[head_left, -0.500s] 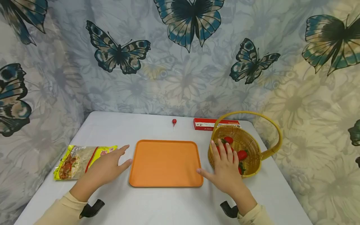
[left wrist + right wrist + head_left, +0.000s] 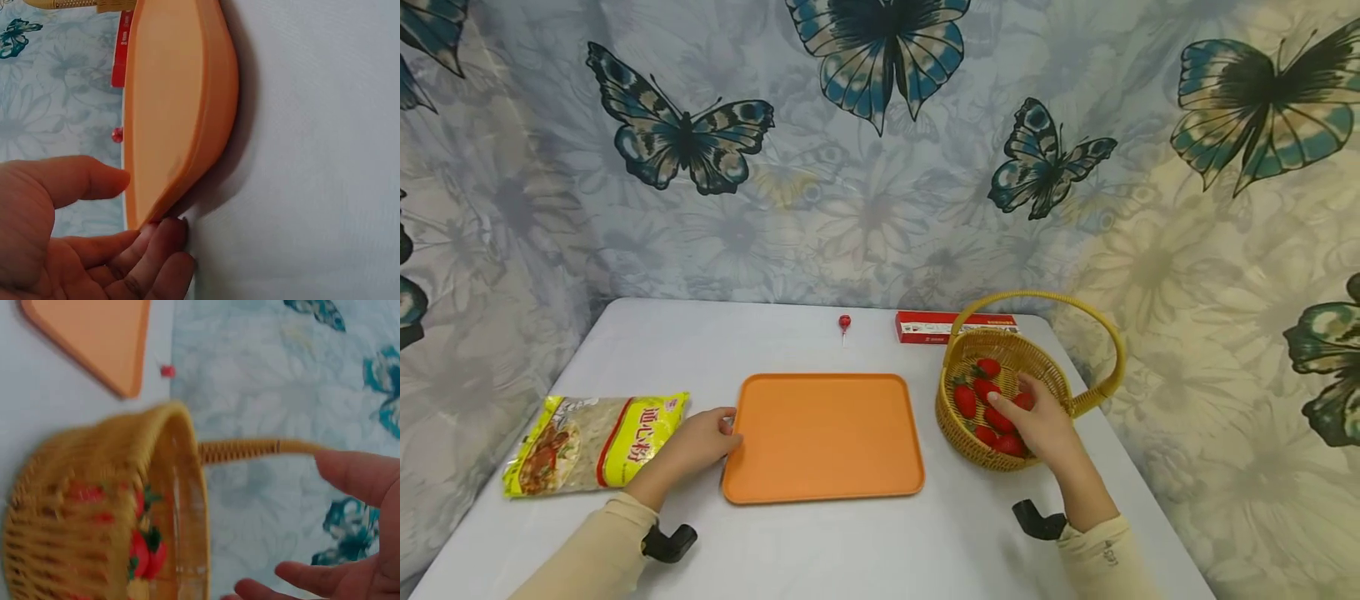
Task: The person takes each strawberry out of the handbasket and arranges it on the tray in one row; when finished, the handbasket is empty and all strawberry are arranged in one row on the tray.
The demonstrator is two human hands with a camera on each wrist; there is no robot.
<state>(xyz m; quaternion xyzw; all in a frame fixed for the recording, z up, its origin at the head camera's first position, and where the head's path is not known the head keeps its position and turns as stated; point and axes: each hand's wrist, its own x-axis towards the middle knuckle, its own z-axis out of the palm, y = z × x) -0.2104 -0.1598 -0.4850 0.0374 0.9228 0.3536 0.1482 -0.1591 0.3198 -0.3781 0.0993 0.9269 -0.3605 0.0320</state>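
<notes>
My left hand [image 2: 696, 448] is at the left edge of an orange tray [image 2: 823, 437]. In the left wrist view, its thumb lies over the rim and its curled fingers [image 2: 165, 240] touch the outer side below. My right hand [image 2: 1043, 425] hovers over a yellow wicker basket [image 2: 955, 429] with a tall handle, thumb and fingers spread apart. Several red strawberries [image 2: 965, 402] with green leaves lie inside. In the right wrist view, that hand's fingers [image 2: 312, 578] hold nothing, and the basket [image 2: 69, 544] appears blurred.
A yellow-ended plastic food packet [image 2: 591, 442] lies left of the tray. Towards the back of the white table [image 2: 850, 550] are a red lollipop [image 2: 845, 322] and a long red box [image 2: 925, 327], partly behind the basket. Butterfly-patterned cloth [image 2: 880, 225] hangs behind.
My left hand has come to the tray's left edge and curled its fingers there. The right hand has shifted rightward over the strawberries. The head view has turned slightly right.
</notes>
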